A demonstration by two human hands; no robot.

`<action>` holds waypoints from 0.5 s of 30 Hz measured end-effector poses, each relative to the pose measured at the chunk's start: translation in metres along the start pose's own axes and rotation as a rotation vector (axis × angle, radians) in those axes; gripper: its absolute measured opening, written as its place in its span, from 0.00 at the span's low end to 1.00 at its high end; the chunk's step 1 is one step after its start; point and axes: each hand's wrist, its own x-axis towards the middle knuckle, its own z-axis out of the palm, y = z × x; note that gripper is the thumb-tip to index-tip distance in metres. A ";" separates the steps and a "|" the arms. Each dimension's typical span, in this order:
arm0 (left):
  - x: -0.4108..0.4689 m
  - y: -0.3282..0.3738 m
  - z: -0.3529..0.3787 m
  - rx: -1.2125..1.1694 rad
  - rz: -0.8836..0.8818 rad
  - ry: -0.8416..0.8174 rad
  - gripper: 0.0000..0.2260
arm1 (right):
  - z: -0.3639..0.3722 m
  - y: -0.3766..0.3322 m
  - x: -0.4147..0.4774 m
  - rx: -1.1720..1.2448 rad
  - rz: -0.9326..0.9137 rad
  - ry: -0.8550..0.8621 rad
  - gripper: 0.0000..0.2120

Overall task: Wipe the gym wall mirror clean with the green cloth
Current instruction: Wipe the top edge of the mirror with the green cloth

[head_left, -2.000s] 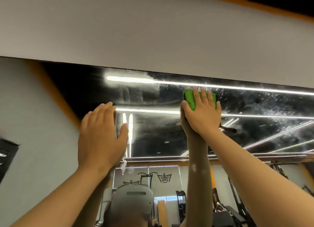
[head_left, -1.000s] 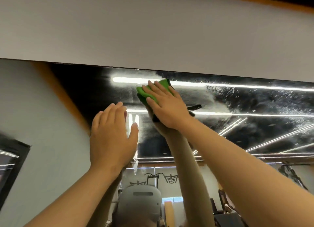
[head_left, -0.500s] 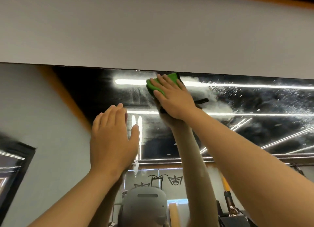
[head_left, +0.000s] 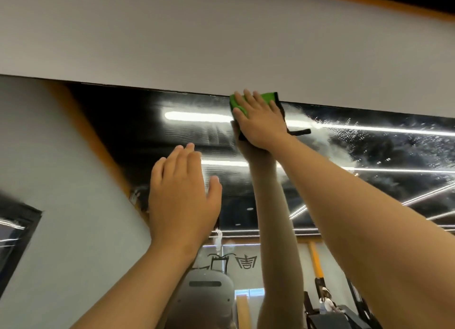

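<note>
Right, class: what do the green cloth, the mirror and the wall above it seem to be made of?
Green cloth: probably microfibre or similar soft fabric; matte, with a black sewn edge.
Mirror: glass, glossy; it reflects ceiling lights and carries streaks and droplets.
Wall above it: perhaps painted plaster or board; matte, pale, no reflection.

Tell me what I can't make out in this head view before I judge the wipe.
All in the head view.
Most of the green cloth: covered by the right hand pressing it.
Whether the left hand touches the mirror: only its back shows.
The mirror's right and lower parts: cut off by the frame edge, blocked by the arms.
</note>
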 end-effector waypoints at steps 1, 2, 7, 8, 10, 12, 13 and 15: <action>0.000 0.000 -0.001 0.002 -0.001 -0.002 0.22 | 0.001 -0.001 -0.002 -0.003 -0.056 0.004 0.25; 0.000 0.000 -0.001 0.001 0.001 -0.009 0.22 | -0.001 0.003 -0.005 0.001 -0.101 0.002 0.24; 0.001 -0.002 0.000 -0.010 -0.012 -0.053 0.21 | -0.010 0.041 -0.002 -0.008 -0.009 -0.008 0.23; 0.001 -0.003 0.001 -0.014 -0.016 -0.048 0.21 | -0.009 0.039 0.002 -0.004 0.045 0.008 0.24; 0.001 -0.002 0.001 -0.026 -0.016 -0.028 0.23 | -0.004 0.025 0.008 0.010 0.108 0.015 0.24; 0.000 -0.002 0.002 -0.041 -0.007 -0.013 0.25 | 0.001 0.002 0.009 0.018 0.069 0.005 0.24; 0.000 -0.002 0.002 -0.048 -0.008 -0.009 0.24 | 0.003 -0.009 0.006 0.019 0.013 0.004 0.24; 0.000 -0.001 0.002 -0.061 -0.018 -0.015 0.23 | 0.006 -0.024 -0.013 0.028 -0.129 -0.017 0.23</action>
